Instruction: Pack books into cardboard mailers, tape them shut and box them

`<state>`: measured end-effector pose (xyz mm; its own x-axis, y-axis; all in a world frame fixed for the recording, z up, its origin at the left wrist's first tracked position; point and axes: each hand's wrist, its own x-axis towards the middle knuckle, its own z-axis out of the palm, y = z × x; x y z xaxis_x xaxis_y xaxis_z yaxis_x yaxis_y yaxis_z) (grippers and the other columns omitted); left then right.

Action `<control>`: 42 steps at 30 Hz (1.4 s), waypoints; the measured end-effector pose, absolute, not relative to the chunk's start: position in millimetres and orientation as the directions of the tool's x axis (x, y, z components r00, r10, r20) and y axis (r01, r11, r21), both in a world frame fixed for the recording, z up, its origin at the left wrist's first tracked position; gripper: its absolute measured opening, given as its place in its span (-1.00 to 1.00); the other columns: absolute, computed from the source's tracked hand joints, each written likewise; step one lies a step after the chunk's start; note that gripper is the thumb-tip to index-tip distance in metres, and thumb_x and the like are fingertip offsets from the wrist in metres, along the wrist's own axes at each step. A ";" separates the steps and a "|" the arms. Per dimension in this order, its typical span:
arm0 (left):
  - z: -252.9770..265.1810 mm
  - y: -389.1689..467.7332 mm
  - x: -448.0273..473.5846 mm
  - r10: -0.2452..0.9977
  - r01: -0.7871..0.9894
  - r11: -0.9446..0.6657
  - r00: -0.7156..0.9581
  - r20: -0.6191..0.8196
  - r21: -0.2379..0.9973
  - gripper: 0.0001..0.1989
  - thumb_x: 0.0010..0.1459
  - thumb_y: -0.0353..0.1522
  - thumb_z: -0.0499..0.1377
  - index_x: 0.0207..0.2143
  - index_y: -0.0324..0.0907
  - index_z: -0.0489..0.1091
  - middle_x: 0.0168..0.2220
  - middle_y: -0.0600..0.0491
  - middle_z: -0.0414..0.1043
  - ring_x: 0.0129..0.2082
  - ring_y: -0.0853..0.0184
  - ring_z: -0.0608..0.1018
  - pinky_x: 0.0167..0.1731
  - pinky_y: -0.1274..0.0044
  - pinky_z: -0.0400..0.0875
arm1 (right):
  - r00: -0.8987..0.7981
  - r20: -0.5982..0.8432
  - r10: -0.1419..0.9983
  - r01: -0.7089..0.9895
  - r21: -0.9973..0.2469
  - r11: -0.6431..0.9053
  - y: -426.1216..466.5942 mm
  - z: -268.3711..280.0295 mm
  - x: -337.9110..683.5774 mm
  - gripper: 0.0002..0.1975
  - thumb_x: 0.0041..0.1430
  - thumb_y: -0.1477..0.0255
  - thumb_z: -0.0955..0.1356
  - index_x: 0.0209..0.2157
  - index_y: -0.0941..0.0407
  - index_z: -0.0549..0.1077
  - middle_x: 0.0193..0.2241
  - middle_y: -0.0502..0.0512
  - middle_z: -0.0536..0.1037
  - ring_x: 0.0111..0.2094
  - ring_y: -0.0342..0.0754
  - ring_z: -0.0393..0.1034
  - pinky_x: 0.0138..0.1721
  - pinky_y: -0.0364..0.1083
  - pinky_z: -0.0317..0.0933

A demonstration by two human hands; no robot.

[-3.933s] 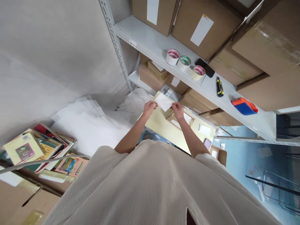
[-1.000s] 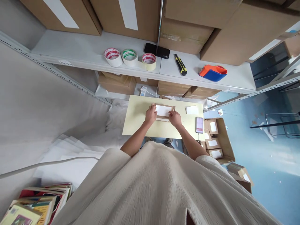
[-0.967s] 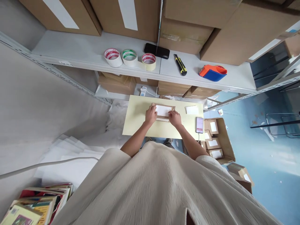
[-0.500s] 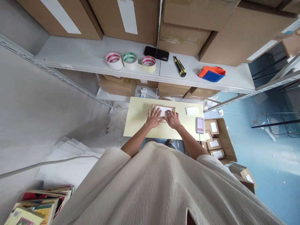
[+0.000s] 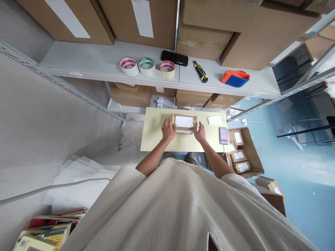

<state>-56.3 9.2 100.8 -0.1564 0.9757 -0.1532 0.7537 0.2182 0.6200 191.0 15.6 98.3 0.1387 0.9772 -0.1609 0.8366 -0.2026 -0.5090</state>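
A small cardboard box [image 5: 184,131] lies on the pale yellow table [image 5: 154,144], with clear tape at both ends and a white label [image 5: 184,121] flat on its top. My left hand [image 5: 169,130] grips the left end of the box, its fingers bent against that side. At the opposite end, my right hand [image 5: 200,132] has its thumb and fingers around the right edge. To the right on the table are a small stack of white labels [image 5: 214,120] and a phone [image 5: 223,135] with its screen lit and a cable attached.
Along the shelf ahead sit tape rolls [image 5: 129,67], a black case [image 5: 174,58], a yellow-black utility knife [image 5: 200,71] and an orange-blue tape dispenser [image 5: 235,78]. Right of the table stands an open carton [image 5: 252,153] of labelled boxes. Books [image 5: 47,230] are piled at lower left.
Both hands have moved apart, off the label on top and out to the two ends of the box. The label now shows fully. The view has shifted slightly.
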 end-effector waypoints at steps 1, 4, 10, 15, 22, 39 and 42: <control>98.4 8.0 -56.6 0.969 0.714 0.248 -0.184 -0.167 0.654 -0.25 0.52 -0.18 0.14 0.64 -0.25 0.18 0.61 -0.49 0.22 0.57 -0.24 0.37 0.48 -0.03 0.34 | 0.148 -0.180 0.972 0.803 -0.552 -0.224 15.5 97.7 191.3 -0.29 0.54 0.04 0.23 0.46 0.21 0.38 0.30 0.60 0.57 0.24 0.37 0.56 0.19 0.27 0.50; 91.7 5.0 -52.5 0.971 0.626 0.238 -0.179 -0.160 0.743 -0.26 0.52 -0.22 0.15 0.64 -0.23 0.15 0.47 -0.45 0.42 0.48 -0.15 0.49 0.43 0.05 0.42 | 0.086 -0.219 0.972 0.730 -0.650 -0.211 11.8 97.1 191.2 -0.36 0.51 -0.08 0.24 0.23 0.14 0.50 0.01 0.45 0.71 0.01 0.29 0.63 0.03 0.17 0.53; 102.6 1.0 -37.9 0.985 0.664 0.149 -0.166 -0.051 0.733 -0.24 0.51 -0.27 0.14 0.66 -0.26 0.10 0.46 -0.45 0.40 0.53 -0.15 0.40 0.50 0.02 0.30 | 0.072 -0.208 0.975 0.698 -0.688 -0.198 -2.6 113.7 195.7 -0.34 0.48 -0.19 0.26 0.17 0.09 0.52 0.03 0.43 0.73 0.01 0.31 0.65 0.02 0.17 0.53; 125.2 4.9 -17.3 0.994 0.640 0.069 -0.108 0.001 0.765 -0.23 0.53 -0.25 0.14 0.67 -0.24 0.06 0.49 -0.44 0.36 0.55 -0.14 0.35 0.54 0.03 0.24 | 0.144 -0.115 0.983 0.663 -0.726 -0.182 -8.9 134.9 219.3 -0.16 0.53 -0.17 0.26 0.45 0.22 0.43 0.23 0.55 0.65 0.17 0.36 0.63 0.13 0.23 0.57; 148.9 8.7 60.5 0.993 0.602 -0.116 0.048 0.110 0.790 -0.19 0.58 -0.13 0.14 0.69 -0.21 0.01 0.55 -0.40 0.30 0.59 -0.13 0.31 0.60 0.08 0.16 | 0.323 0.061 0.945 0.623 -0.765 -0.164 -32.5 154.5 298.9 -0.02 0.56 -0.25 0.21 0.68 0.13 0.22 0.44 0.50 0.51 0.35 0.34 0.51 0.22 0.24 0.59; 161.5 -65.9 376.2 0.846 0.464 -0.392 0.520 0.114 0.794 -0.10 0.51 -0.32 0.19 0.76 -0.02 -0.09 0.70 -0.17 0.13 0.72 -0.08 0.14 0.66 0.03 0.13 | 0.723 0.037 0.690 0.423 -0.813 -0.399 -191.5 126.5 595.2 -0.10 0.57 -0.21 0.17 0.63 0.09 0.30 0.42 0.44 0.55 0.33 0.33 0.54 0.33 0.33 0.50; 142.0 -77.6 424.6 0.807 0.407 -0.369 0.586 0.071 0.836 -0.05 0.46 -0.36 0.22 0.76 -0.01 -0.12 0.72 -0.12 0.09 0.73 -0.03 0.14 0.69 0.08 0.13 | 0.770 0.010 0.638 0.378 -0.813 -0.443 -217.3 112.1 639.1 -0.12 0.55 -0.19 0.21 0.59 0.10 0.32 0.38 0.47 0.56 0.25 0.33 0.56 0.29 0.32 0.52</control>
<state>424.6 -77.6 142.0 0.5863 0.8070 0.0709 0.4067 -0.3689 0.8358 639.1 -217.3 112.1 0.7697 0.6383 0.0096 0.3776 -0.4431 -0.8131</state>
